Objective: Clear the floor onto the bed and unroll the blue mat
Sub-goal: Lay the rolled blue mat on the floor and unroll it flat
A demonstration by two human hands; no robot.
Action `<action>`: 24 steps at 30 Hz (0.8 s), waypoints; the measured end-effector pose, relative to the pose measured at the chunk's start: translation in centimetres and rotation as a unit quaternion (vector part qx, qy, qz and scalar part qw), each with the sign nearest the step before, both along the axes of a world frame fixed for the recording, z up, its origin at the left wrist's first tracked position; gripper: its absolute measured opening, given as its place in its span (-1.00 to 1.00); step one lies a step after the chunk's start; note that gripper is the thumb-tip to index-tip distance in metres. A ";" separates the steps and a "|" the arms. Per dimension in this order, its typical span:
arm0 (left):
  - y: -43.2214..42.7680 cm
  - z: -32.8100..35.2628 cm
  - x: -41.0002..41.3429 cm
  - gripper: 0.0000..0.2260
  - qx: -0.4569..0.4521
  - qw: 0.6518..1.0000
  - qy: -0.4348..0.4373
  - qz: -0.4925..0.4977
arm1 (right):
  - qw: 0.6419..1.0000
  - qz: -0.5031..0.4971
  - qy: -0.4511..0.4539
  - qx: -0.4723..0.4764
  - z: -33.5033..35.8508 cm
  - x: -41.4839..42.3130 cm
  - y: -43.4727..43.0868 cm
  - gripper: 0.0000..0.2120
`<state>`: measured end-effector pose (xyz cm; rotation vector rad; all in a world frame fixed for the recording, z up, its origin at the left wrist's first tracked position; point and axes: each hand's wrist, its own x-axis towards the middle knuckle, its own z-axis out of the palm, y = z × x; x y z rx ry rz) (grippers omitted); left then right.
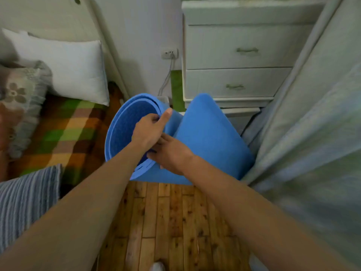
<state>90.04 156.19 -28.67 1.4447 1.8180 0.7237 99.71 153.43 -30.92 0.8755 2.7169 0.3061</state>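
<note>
The blue mat stands rolled and upright on the wooden floor between the bed and the curtain, its open spiral end facing me. My left hand grips the top rim of the roll, thumb outside and fingers inside. My right hand holds the mat's loose edge just below the left hand. A free flap of the mat bulges out to the right.
A white chest of drawers stands behind the mat. A pale curtain hangs on the right. On the plaid bed lie a white pillow, a flowered cushion and a striped cushion. A socket with a cable is on the wall.
</note>
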 end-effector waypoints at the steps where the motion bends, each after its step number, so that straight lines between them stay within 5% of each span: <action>1: -0.2 -0.6 -1.1 -0.35 -0.044 0.999 -0.026 0.000 | 1.000 0.014 -0.016 0.003 -1.3 -2.4 -0.7 -0.59; 4: -0.9 -3.4 -4.4 0.33 -0.127 0.991 -0.028 0.014 | 1.000 0.004 -0.026 -0.004 -4.1 -7.6 -1.8 -0.54; 6: -1.2 -5.5 -7.1 0.40 -0.138 0.990 0.012 0.017 | 0.980 -0.072 0.122 -0.143 -5.0 -10.2 -2.4 -0.61; 9: -0.7 -8.0 -10.1 0.24 -0.147 0.986 0.076 0.027 | 0.955 -0.132 0.167 -0.208 -7.0 -13.5 -2.0 -0.71; 13: -0.8 -11.0 -13.4 -0.16 -0.117 0.981 0.152 0.019 | 0.989 0.004 0.094 -0.118 -10.4 -15.3 -3.1 -0.55; 15: -1.0 -12.8 -15.6 -0.27 -0.129 0.980 0.147 0.035 | 0.981 0.042 0.173 -0.071 -12.9 -13.2 -4.0 -0.57; 17: -1.8 -14.9 -17.9 -0.32 -0.160 0.978 0.117 0.066 | 0.949 -0.047 0.313 0.003 -16.3 -9.5 -3.9 -0.75; 20: -3.4 -18.2 -19.9 -0.32 -0.176 0.979 0.062 0.087 | 0.901 -0.326 0.286 -0.004 -19.2 -4.8 -2.4 -0.11; 24: -3.6 -21.5 -21.0 -0.33 -0.148 0.985 0.022 0.087 | 0.874 -0.414 0.219 -0.132 -22.5 -3.5 0.3 0.11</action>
